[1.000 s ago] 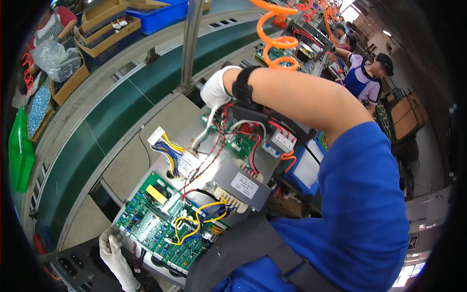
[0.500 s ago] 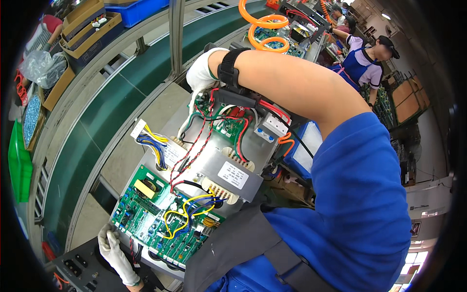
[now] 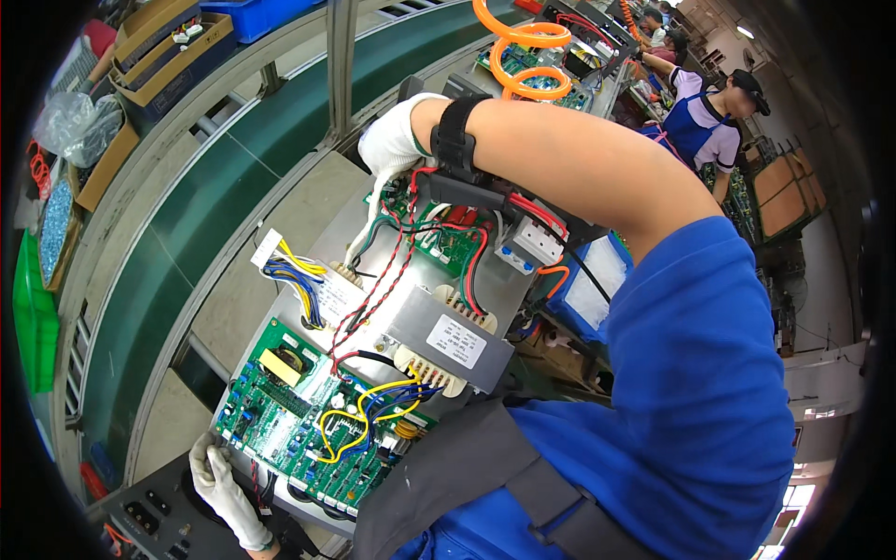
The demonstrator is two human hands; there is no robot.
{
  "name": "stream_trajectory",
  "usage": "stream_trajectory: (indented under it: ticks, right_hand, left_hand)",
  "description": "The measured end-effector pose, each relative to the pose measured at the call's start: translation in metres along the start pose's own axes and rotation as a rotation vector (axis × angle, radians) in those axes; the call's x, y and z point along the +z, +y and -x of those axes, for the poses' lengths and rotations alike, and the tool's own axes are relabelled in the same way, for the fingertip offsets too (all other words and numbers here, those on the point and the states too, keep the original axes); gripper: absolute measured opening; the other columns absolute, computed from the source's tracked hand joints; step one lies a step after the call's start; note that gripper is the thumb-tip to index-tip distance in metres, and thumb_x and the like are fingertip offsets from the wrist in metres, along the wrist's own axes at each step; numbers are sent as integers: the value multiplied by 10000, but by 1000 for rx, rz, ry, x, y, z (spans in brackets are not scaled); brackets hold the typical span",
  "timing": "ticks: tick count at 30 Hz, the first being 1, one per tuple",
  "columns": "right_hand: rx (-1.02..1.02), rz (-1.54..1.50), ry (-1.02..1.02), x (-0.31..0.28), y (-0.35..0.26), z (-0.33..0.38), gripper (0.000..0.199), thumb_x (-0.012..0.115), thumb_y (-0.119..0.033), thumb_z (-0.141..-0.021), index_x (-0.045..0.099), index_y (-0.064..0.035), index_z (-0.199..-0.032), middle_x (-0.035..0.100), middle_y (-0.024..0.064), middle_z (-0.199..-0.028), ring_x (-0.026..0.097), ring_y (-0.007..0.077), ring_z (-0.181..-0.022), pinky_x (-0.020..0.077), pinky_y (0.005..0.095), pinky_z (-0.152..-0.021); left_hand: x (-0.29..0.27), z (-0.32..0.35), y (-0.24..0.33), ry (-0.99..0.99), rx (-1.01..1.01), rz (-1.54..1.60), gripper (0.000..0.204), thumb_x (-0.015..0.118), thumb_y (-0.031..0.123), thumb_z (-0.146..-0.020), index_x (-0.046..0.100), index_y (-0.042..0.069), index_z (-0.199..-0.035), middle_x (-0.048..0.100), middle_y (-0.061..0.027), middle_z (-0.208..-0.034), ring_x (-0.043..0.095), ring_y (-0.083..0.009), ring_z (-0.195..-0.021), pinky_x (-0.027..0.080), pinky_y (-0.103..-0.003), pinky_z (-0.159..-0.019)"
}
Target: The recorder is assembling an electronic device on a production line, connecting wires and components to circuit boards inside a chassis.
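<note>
In front of me lies a metal chassis plate (image 3: 322, 245) carrying a green circuit board (image 3: 280, 411), a transformer (image 3: 448, 340) with a white label, and a smaller green board (image 3: 446, 245). Yellow and blue wires (image 3: 369, 415) join the transformer to the large board. My left hand (image 3: 224, 490), in a white glove, has its fingers curled at the chassis's near left corner, beside the large board. My right hand (image 3: 392, 135), also gloved, reaches over the far end of the chassis; its fingers are hidden. A white cable (image 3: 362, 233) runs down beside it.
A green conveyor (image 3: 201, 219) curves along the left, behind a metal post (image 3: 341, 70). Cardboard boxes (image 3: 173, 56) and a green bin (image 3: 35, 313) stand beyond. An orange coiled hose (image 3: 537, 84) hangs ahead. A co-worker (image 3: 695, 121) stands at the far right.
My right forearm has shifted slightly to the right, and the transformer and its wires sit a little farther right in view. My left hand has hardly moved.
</note>
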State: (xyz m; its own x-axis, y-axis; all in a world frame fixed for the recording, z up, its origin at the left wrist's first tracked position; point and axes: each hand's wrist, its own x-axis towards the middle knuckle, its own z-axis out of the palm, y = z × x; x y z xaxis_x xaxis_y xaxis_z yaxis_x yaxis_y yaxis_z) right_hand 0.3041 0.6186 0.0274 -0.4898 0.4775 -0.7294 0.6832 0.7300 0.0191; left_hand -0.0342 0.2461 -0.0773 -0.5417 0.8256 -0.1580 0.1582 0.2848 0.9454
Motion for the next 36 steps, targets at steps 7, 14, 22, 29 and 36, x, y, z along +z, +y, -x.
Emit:
stream_trajectory:
  ticks: [7, 14, 22, 29, 36]
  right_hand:
    - [-102, 226, 104, 7, 10, -29, 565, 650, -574, -817, 735, -24, -914, 699, 155, -848, 646, 316, -744, 511, 433, -707]
    - [-41, 218, 477, 22, 7, 23, 284, 666, -288, -805, 730, -27, -896, 705, 179, -892, 675, 378, -878, 528, 455, -792]
    - [-503, -397, 1050, 78, -58, 183, 423, 609, -273, -847, 578, -19, -1184, 624, 221, -1047, 607, 367, -1004, 483, 452, -870]
    - [129, -118, 1122, 190, -46, 170, 620, 569, -426, -880, 441, -134, -1413, 403, 156, -1463, 335, 321, -1396, 218, 508, -1150]
    - [77, -121, 1130, 205, -48, 157, 579, 546, -391, -905, 481, -71, -1382, 410, 172, -1467, 326, 324, -1404, 158, 495, -1189]
  left_hand:
    - [-8, -1, -11, -6, 55, 32, 298, 591, 172, -976, 578, -52, -1173, 631, -73, -1079, 556, -93, -878, 453, -221, -814]
    - [-1, -11, 8, -140, 163, -86, 264, 580, 94, -918, 604, -43, -1142, 655, -93, -1043, 602, -145, -940, 480, -279, -879]
    - [44, -19, 118, -120, 372, -339, 262, 633, 122, -910, 629, 58, -1165, 692, -97, -866, 637, -190, -708, 496, -362, -616]
    - [187, -66, 200, -310, 382, -713, 628, 538, 511, -925, 545, 0, -1291, 668, -127, -722, 650, -190, -557, 517, -333, -542]
    - [195, -65, 194, -268, 360, -897, 400, 616, 405, -873, 687, 12, -885, 697, -133, -686, 705, -238, -657, 548, -349, -666]
